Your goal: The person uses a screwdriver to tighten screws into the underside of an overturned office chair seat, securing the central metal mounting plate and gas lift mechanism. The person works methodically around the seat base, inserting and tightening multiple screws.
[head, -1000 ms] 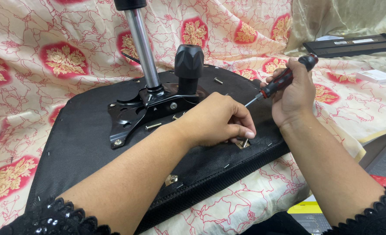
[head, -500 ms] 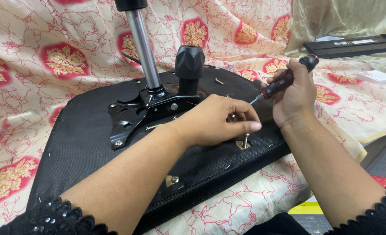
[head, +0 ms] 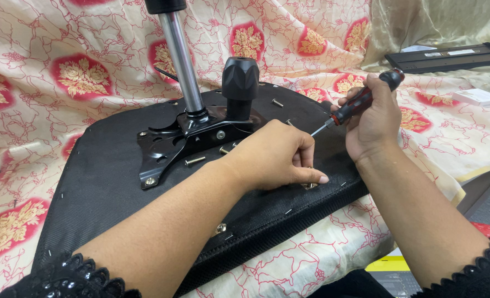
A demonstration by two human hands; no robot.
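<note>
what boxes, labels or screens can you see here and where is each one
White box: small, flat, rectangular, lying on the patterned cloth at the far right.
Black panel: long and flat, upper right behind the right hand, with two pale rectangular labels on top.
Yellow item: only an edge shows at the bottom right, below the cloth; kind unclear.
Red item: small corner at the right edge; kind unclear.
No screens.

A cream cloth (head: 46, 83) with red and gold flowers covers the surface. A flat black panel (head: 449, 55) lies at the far right, a small white box (head: 478, 97) near it.
</note>
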